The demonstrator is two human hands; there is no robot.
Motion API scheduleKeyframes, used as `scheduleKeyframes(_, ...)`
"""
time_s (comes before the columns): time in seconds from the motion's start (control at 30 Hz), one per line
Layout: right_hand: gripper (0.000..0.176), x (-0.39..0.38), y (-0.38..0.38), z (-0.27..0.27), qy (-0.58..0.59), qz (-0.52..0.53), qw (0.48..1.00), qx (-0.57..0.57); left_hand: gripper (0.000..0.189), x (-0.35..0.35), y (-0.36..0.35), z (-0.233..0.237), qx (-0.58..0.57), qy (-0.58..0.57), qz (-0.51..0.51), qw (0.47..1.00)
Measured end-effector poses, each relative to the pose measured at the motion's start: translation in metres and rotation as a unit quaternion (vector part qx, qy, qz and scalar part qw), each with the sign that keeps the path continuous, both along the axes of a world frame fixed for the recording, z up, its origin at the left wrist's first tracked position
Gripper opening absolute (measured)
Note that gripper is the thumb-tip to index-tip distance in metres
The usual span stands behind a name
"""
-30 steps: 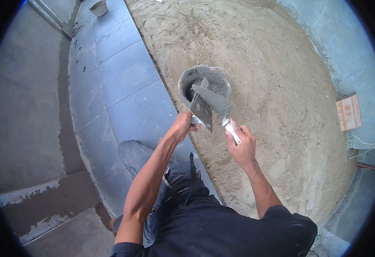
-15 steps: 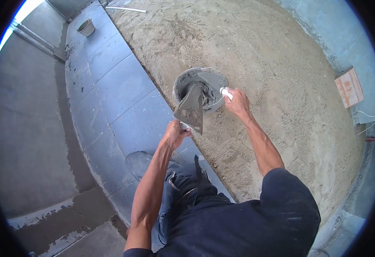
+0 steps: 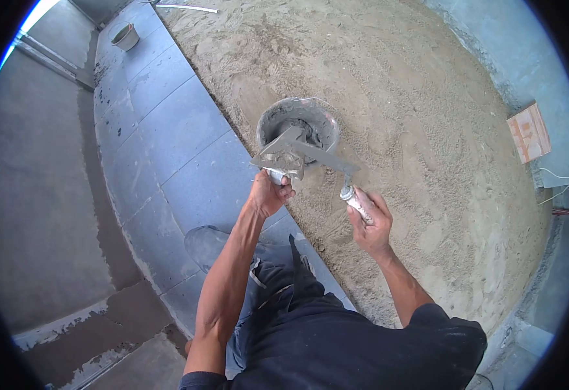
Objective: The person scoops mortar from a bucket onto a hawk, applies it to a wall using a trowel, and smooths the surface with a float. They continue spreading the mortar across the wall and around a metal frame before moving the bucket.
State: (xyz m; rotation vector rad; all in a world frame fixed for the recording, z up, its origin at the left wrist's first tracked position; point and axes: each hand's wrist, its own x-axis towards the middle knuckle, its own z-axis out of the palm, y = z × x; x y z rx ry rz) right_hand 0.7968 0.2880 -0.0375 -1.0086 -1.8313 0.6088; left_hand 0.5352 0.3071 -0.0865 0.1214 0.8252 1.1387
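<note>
My left hand point(image 3: 269, 195) is wrapped round the pale handle of a wide pointing trowel point(image 3: 278, 160). Its mortar-smeared blade points away from me, over the near side of a bucket point(image 3: 332, 123). Grey mortar point(image 3: 309, 129) shows inside the bucket, which stands on the sand. Closed around the white handle of a second trowel point(image 3: 328, 157), my right hand point(image 3: 371, 224) is to the right of and nearer than the bucket. That blade reaches leftward, and its tip overlaps the left trowel's blade in this view.
Sandy ground point(image 3: 427, 169) spreads to the right. Grey floor tiles point(image 3: 193, 175) run along the left, with another bucket point(image 3: 126, 38) at their far end. A white pipe point(image 3: 187, 8) lies on the far sand. A reddish-white board point(image 3: 529, 132) leans by the right wall.
My right hand has drawn back toward me, bringing its trowel blade out of the bucket and across to the left trowel. My left hand has moved slightly up, and its trowel's angle has changed.
</note>
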Motion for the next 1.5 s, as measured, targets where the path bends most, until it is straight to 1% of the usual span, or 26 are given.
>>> scheduleKeyframes(0.1,0.037,0.003,0.0,0.004,-0.021,0.033,0.999,0.025,0.031,0.002,0.001,0.006,0.005,-0.005,0.003,1.0)
scheduleKeyframes(0.17,0.039,0.006,0.0,0.008,-0.09,0.051,0.995,0.008,0.03,0.001,0.001,0.011,0.007,-0.002,0.011,1.0)
scheduleKeyframes(0.33,0.042,-0.008,0.02,-0.005,-0.116,0.051,0.992,0.005,0.028,-0.001,-0.004,0.019,-0.002,0.001,0.025,1.0)
scheduleKeyframes(0.4,0.041,-0.018,0.041,-0.018,-0.134,0.037,0.99,-0.002,0.027,0.002,-0.012,0.032,-0.006,0.036,0.017,0.999)
scheduleKeyframes(0.47,0.036,-0.027,0.077,-0.034,-0.235,0.0,0.97,-0.061,0.028,-0.003,-0.024,0.029,0.037,-0.009,-0.013,0.999)
scheduleKeyframes(0.57,0.029,-0.04,0.131,-0.051,-0.251,-0.013,0.965,-0.081,0.026,0.003,-0.039,0.055,0.022,0.014,0.002,1.0)
scheduleKeyframes(0.63,0.024,-0.049,0.156,-0.048,-0.355,-0.014,0.928,-0.107,0.026,0.011,-0.05,0.08,-0.082,0.064,0.149,0.983)
scheduleKeyframes(0.67,0.024,-0.053,0.163,-0.04,-0.354,-0.003,0.929,-0.106,0.026,0.006,-0.058,0.076,-0.086,0.067,0.16,0.981)
scheduleKeyframes(0.73,0.023,-0.062,0.183,-0.014,-0.415,-0.004,0.893,-0.172,0.034,-0.007,-0.065,0.062,0.017,0.191,0.076,0.978)
scheduleKeyframes(0.77,0.023,-0.071,0.191,-0.005,-0.412,0.007,0.897,-0.162,0.034,-0.014,-0.067,0.053,0.019,0.196,0.09,0.976)
scheduleKeyframes(0.83,0.025,-0.086,0.206,0.009,-0.514,-0.012,0.84,-0.17,0.032,-0.025,-0.063,0.037,0.066,0.328,0.025,0.942)
scheduleKeyframes(0.87,0.025,-0.093,0.21,0.01,-0.512,-0.01,0.843,-0.165,0.032,-0.024,-0.06,0.032,0.068,0.332,0.029,0.94)
scheduleKeyframes(0.93,0.023,-0.107,0.218,0.007,-0.529,-0.012,0.839,-0.129,0.037,-0.016,-0.05,0.025,0.094,0.553,0.057,0.826)
scheduleKeyframes(0.97,0.023,-0.116,0.224,0.002,-0.527,-0.014,0.841,-0.126,0.039,-0.015,-0.045,0.032,0.071,0.614,0.024,0.786)
scheduleKeyframes(1.0,0.024,-0.126,0.231,-0.007,-0.548,0.014,0.816,-0.182,0.039,-0.014,-0.039,0.032,0.074,0.615,0.025,0.784)
scheduleKeyframes(1.03,0.026,-0.132,0.235,-0.018,-0.568,0.042,0.787,-0.237,0.039,-0.012,-0.035,0.03,0.053,0.664,0.012,0.746)
scheduleKeyframes(1.07,0.026,-0.136,0.239,-0.032,-0.568,0.041,0.788,-0.234,0.04,-0.009,-0.029,0.029,0.032,0.709,0.0,0.704)
scheduleKeyframes(1.13,0.029,-0.141,0.24,-0.046,-0.553,0.059,0.74,-0.378,0.04,-0.004,-0.017,0.025,0.029,0.712,-0.004,0.702)
scheduleKeyframes(1.17,0.029,-0.14,0.237,-0.046,-0.554,0.06,0.741,-0.375,0.039,-0.002,-0.01,0.022,0.034,0.731,-0.004,0.682)
scheduleKeyframes(1.2,0.032,-0.136,0.232,-0.046,-0.536,0.026,0.781,-0.32,0.039,0.001,-0.004,0.018,0.037,0.748,-0.003,0.663)
scheduleKeyframes(1.23,0.036,-0.131,0.222,-0.041,-0.517,-0.006,0.815,-0.262,0.038,0.003,0.004,0.023,0.026,0.74,-0.023,0.671)
scheduleKeyframes(1.3,0.042,-0.106,0.206,-0.036,-0.359,-0.04,0.911,-0.198,0.038,0.01,0.021,0.008,0.031,0.745,-0.013,0.666)
scheduleKeyframes(1.37,0.04,-0.073,0.187,-0.035,-0.229,-0.061,0.963,-0.127,0.038,0.017,0.036,-0.006,0.023,0.757,-0.018,0.652)
scheduleKeyframes(1.4,0.036,-0.06,0.168,-0.029,-0.151,-0.084,0.974,-0.144,0.037,0.02,0.045,-0.01,0.006,0.762,-0.025,0.647)
scheduleKeyframes(1.43,0.032,-0.042,0.154,-0.03,-0.168,-0.112,0.976,-0.086,0.038,0.022,0.052,-0.014,0.012,0.766,-0.007,0.643)
scheduleKeyframes(1.5,0.028,-0.012,0.123,-0.047,-0.072,-0.133,0.982,-0.112,0.035,0.025,0.066,-0.03,0.014,0.764,0.011,0.645)
